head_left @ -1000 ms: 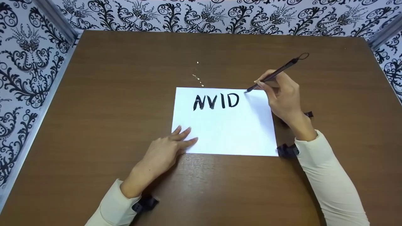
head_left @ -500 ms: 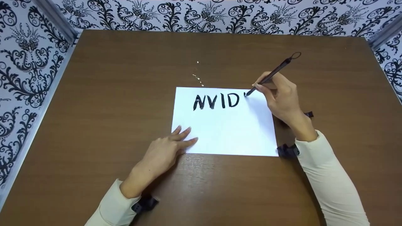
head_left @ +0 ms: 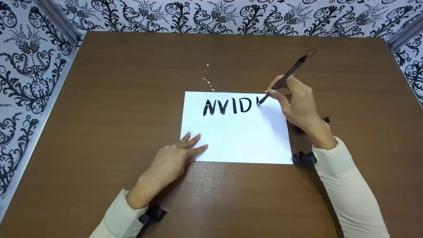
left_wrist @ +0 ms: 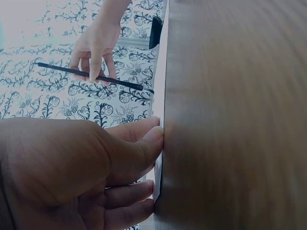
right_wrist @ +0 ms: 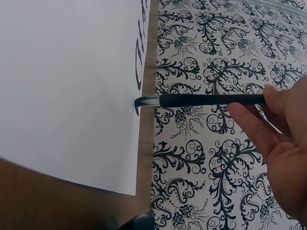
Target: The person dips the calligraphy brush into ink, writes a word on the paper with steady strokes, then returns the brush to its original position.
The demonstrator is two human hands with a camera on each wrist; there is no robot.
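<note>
My right hand (head_left: 299, 102) pinches a dark paintbrush (head_left: 289, 73) with a cord loop at its top end. In the right wrist view the brush (right_wrist: 192, 99) shows pale bristles with a black, bent tip pressed on the paper. A white sheet of paper (head_left: 238, 135) lies on the table, with black painted letters (head_left: 228, 106) reading NVID along its upper part. Right of the D, a short black stroke runs down to the brush tip. My left hand (head_left: 173, 158) rests with spread, straight fingers on the sheet's lower left corner; the left wrist view shows its fingertips (left_wrist: 152, 134) at the paper.
The sheet lies on a brown wooden table (head_left: 115, 99). Small pale specks (head_left: 208, 82) dot the wood just above the paper. Black-and-white patterned wallpaper (head_left: 218, 16) stands behind and at the sides. A dark wrist mount (head_left: 153, 215) sits under the left sleeve, close to the tabletop.
The brush tip has come down from the paper's top edge, leaving a short black stroke to the right of the D. My left hand and the sheet stay in place.
</note>
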